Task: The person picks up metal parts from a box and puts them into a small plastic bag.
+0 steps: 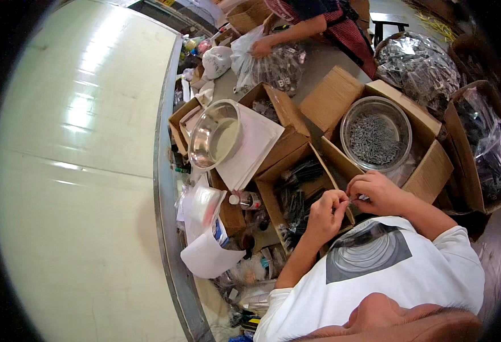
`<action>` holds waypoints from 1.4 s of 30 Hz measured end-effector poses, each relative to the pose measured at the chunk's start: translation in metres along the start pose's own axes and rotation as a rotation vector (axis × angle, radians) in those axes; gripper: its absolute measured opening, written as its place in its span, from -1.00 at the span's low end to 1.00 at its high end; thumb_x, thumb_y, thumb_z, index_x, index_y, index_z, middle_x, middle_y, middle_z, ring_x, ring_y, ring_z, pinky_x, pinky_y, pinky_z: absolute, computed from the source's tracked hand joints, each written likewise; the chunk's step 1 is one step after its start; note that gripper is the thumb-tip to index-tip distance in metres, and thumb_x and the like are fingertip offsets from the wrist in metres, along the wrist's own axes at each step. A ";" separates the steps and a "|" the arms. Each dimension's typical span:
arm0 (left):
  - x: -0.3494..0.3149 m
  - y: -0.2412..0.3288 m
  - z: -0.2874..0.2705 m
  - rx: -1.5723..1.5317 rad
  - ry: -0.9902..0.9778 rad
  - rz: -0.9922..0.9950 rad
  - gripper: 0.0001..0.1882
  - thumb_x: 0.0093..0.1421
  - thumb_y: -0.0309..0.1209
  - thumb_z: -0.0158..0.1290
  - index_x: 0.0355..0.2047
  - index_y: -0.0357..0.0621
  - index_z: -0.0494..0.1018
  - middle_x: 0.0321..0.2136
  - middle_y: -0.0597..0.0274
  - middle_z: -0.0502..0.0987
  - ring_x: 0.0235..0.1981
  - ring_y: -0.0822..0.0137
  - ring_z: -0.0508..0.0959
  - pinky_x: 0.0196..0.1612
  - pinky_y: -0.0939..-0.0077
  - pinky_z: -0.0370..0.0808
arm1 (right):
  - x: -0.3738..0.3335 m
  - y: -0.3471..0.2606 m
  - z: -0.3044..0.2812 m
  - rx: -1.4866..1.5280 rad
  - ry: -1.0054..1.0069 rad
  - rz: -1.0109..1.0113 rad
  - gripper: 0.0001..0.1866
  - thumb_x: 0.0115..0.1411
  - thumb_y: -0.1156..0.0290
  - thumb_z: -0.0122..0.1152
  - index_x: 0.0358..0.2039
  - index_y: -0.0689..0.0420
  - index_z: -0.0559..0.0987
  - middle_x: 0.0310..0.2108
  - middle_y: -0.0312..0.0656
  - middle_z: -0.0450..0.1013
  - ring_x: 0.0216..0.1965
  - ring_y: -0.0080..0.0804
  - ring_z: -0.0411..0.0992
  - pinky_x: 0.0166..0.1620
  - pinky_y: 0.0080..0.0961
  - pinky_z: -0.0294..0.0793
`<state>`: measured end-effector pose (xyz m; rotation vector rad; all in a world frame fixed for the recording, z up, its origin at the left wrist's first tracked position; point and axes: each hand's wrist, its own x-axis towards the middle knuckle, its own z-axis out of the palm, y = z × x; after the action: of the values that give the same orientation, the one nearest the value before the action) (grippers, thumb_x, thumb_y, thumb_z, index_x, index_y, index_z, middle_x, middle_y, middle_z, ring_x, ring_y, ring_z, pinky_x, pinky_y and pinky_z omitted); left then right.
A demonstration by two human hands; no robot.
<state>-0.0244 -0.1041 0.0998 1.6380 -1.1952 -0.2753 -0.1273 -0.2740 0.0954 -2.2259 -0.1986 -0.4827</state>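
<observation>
My left hand (325, 215) and my right hand (380, 192) meet in front of my chest, fingers pinched together. Between the fingertips is a tiny, pale, shiny thing, too small to name. Just beyond my right hand, a round clear tub (408, 126) of small grey metal pieces (376, 138), like screws, rests in an open cardboard box (431, 174). Beside my left hand stands another open box (270, 208) with long black parts (299, 196) in it.
A steel bowl (198, 149) and white sheets (256, 151) lie to the left, near a capped bottle (249, 200). At the far side a co-worker's hand (260, 48) reaches into a clear bag of parts (279, 71). Bagged parts (418, 68) fill containers at right.
</observation>
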 end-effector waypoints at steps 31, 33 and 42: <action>0.067 -0.122 0.225 0.874 -0.522 0.721 -0.68 0.03 -0.36 0.05 -0.15 0.03 0.48 0.05 0.13 0.24 0.10 0.05 0.13 0.07 -0.15 0.01 | -0.164 -0.013 -0.133 -0.411 0.775 0.848 -0.83 0.09 0.51 0.20 -0.43 0.28 0.39 -0.37 -0.12 0.38 -0.34 -0.30 0.39 -0.25 -0.43 0.39; 0.070 -0.138 0.240 1.051 -0.622 0.821 -0.62 0.07 -0.32 0.03 -0.05 0.07 0.43 0.10 0.18 0.20 0.15 0.05 0.06 0.10 -0.23 -0.11 | -0.160 -0.004 -0.125 -0.475 0.754 0.713 -0.86 0.09 0.52 0.19 -0.43 0.27 0.40 -0.35 -0.13 0.37 -0.40 -0.35 0.37 -0.37 -0.47 0.38; 0.080 -0.132 0.245 0.792 -0.839 0.665 -0.73 0.06 -0.34 -0.03 -0.23 -0.04 0.54 0.00 0.29 0.24 0.22 0.15 0.01 0.18 -0.20 -0.25 | -0.160 0.003 -0.111 -0.443 0.646 0.688 -0.85 0.02 0.58 0.22 -0.43 0.25 0.40 -0.30 -0.09 0.39 -0.33 -0.14 0.42 -0.27 -0.37 0.41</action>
<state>-0.0779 -0.3195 -0.0865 1.6655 -2.6641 -0.0397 -0.3029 -0.3583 0.0931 -2.2283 1.0603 -0.8680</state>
